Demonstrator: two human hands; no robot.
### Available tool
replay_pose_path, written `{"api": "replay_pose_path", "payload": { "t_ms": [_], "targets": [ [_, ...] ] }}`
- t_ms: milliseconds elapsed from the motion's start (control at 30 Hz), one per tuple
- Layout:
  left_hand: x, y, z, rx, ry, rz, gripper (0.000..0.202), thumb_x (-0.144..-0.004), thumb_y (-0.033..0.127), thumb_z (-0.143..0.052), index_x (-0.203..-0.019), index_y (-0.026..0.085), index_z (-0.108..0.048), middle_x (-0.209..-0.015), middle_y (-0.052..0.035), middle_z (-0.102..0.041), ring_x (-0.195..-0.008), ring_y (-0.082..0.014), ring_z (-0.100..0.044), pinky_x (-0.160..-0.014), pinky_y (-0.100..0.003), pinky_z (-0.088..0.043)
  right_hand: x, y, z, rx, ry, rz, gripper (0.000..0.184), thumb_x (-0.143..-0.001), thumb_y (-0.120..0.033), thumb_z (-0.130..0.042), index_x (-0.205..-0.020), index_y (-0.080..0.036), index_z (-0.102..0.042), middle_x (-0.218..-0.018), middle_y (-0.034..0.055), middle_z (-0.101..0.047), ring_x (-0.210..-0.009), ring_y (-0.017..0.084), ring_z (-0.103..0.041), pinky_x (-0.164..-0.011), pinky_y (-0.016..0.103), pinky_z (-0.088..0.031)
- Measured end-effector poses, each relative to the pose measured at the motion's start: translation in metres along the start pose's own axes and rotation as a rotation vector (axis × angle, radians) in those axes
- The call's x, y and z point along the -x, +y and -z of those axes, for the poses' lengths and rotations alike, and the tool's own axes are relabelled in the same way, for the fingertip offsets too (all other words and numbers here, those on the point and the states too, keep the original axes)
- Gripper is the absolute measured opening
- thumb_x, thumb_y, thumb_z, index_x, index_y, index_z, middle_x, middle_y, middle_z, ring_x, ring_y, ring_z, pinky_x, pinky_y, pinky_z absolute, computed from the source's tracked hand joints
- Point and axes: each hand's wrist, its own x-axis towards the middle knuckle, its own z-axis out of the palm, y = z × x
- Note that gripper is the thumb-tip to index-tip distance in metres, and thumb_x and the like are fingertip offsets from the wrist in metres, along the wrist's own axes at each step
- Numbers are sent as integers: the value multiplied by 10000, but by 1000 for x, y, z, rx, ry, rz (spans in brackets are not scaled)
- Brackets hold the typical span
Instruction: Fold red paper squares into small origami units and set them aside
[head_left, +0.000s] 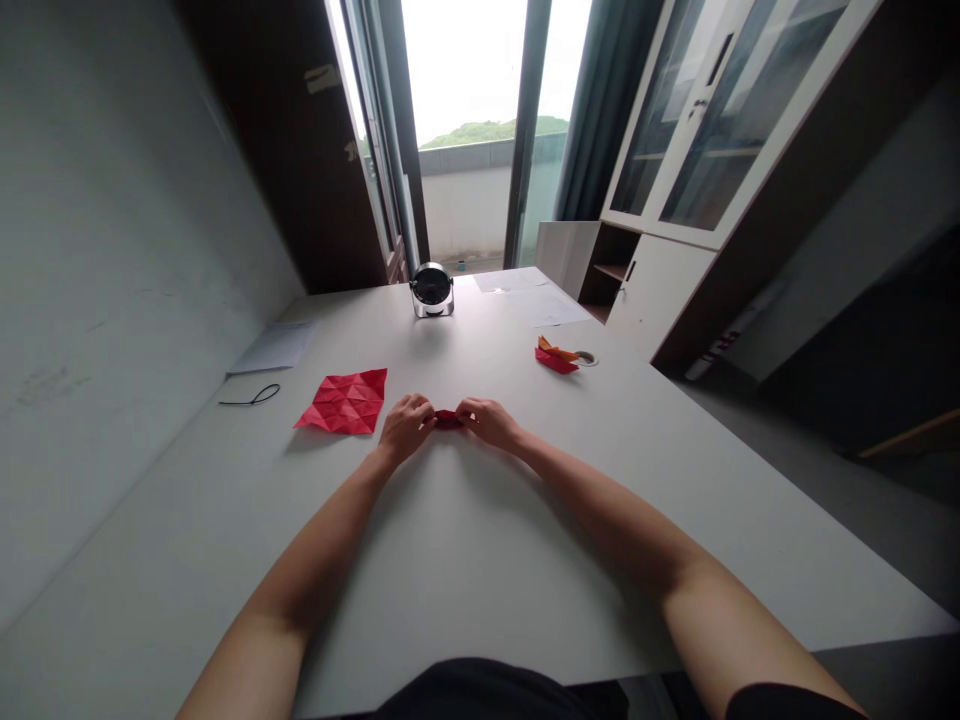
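Observation:
Between my two hands a small dark red folded paper (448,420) is held low over the white table (480,560). My left hand (407,424) pinches its left end, and my right hand (487,420) pinches its right end. Parts of the paper are hidden by the fingers. Left of my left hand lies a red creased paper sheet (345,402), spread out and marked with a grid of folds. Farther off to the right sit a red folded paper piece (556,361) and an orange folded paper piece (559,348), touching each other.
A white tape roll (587,358) lies beside the orange piece. A black cable tie (259,397) and a stack of papers (274,347) are near the left wall. At the back stand a round black-and-silver device (433,290) and loose sheets (559,310). A cabinet (660,290) is at right.

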Motion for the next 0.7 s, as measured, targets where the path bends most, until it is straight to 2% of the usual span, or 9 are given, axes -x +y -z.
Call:
{"api": "replay_pose_path", "payload": {
  "t_ms": [133, 233, 367, 533, 700],
  "targets": [
    [-1, -6, -9, 228, 67, 124, 98, -910, 280, -560, -858, 222, -621, -983, -72, -635, -946, -227, -581, -853, -355, -468, 0, 2, 3, 59, 56, 106, 126, -932, -182, -566, -915, -218, -686, -952, 54, -680, -904, 183, -589, -814, 301, -462],
    [-4, -11, -18, 546, 142, 278, 160, -899, 345, -574, -858, 197, -619, -868, -50, -647, -799, -198, -595, -751, -316, -462, 0, 4, 6, 89, 101, 179, 126, -935, -154, -560, -915, -213, -671, -1046, 76, -673, -1003, 203, -571, -846, 325, -487],
    [-8, -12, -30, 953, 214, 405, 266, -879, 428, -598, -859, 163, -612, -781, -26, -651, -714, -161, -590, -710, -279, -443, 1, 7, 9, 145, 114, 210, 124, -942, -152, -558, -902, -216, -656, -1122, 80, -656, -1056, 215, -555, -847, 339, -511],
    [-9, -11, -35, 1199, 255, 559, 328, -798, 462, -697, -783, 159, -572, -678, 7, -607, -599, -112, -528, -623, -237, -413, 1, 5, 12, 205, 144, 248, 149, -973, -165, -511, -931, -216, -644, -1118, 91, -647, -1050, 216, -559, -841, 354, -523],
    [-11, -22, -35, 1455, 292, 680, 344, -750, 436, -733, -772, 186, -497, -653, 39, -572, -551, -97, -535, -603, -240, -458, 2, 2, 18, 224, 228, 271, 157, -996, -188, -474, -982, -210, -629, -1107, 100, -640, -1020, 219, -568, -827, 362, -524]
  ]
}}
